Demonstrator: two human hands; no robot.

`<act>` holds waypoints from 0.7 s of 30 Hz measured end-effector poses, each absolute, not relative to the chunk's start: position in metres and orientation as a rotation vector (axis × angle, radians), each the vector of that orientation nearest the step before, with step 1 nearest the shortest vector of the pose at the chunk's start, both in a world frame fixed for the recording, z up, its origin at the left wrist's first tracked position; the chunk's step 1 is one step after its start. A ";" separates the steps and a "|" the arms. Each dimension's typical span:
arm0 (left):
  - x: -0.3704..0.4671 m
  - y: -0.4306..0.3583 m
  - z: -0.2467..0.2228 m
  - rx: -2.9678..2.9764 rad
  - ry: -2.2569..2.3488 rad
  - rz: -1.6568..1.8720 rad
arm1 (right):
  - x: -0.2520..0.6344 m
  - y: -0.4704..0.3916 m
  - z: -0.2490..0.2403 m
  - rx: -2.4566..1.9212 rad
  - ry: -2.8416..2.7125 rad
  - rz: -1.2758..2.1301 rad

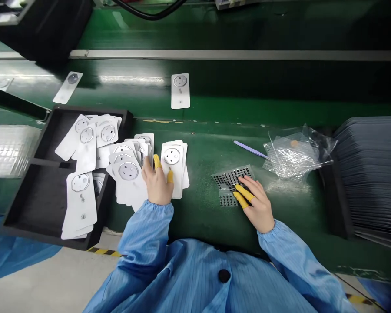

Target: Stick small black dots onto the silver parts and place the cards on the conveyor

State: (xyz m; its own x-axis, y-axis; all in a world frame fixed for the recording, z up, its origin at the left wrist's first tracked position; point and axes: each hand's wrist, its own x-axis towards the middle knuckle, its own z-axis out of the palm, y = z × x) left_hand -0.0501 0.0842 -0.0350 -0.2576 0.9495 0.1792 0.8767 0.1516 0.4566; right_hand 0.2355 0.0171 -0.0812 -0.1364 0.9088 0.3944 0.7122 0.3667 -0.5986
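Several fanned white cards (127, 173) lie beside the left hand (160, 187), which is open, fingers spread, with a neater card stack (177, 187) at its right. The right hand (260, 213), unclenched, rests its fingertips on dotted sheets (228, 179) on the bench (202, 226). The cards look light, fairly stiff and slippery, best taken by their edges; the sheets seem thin, bendable, best lifted at a corner.

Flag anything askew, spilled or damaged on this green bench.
White rectangular cards by the left hand lie crookedly fanned, unlike the neater white card stack alongside. A ragged yellowish streak behind them suggests wear. No spill shows.
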 end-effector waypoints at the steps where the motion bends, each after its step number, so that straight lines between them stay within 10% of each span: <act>1: -0.043 0.082 -0.034 1.823 2.224 0.787 | 0.235 0.017 -0.083 -1.402 -1.895 0.336; 9: 0.054 0.038 -0.024 1.069 1.296 0.762 | 0.231 0.023 -0.044 -1.345 -1.849 0.423; 21: 0.063 0.032 -0.031 0.977 1.239 0.852 | 0.222 0.022 -0.052 -1.086 -2.023 0.312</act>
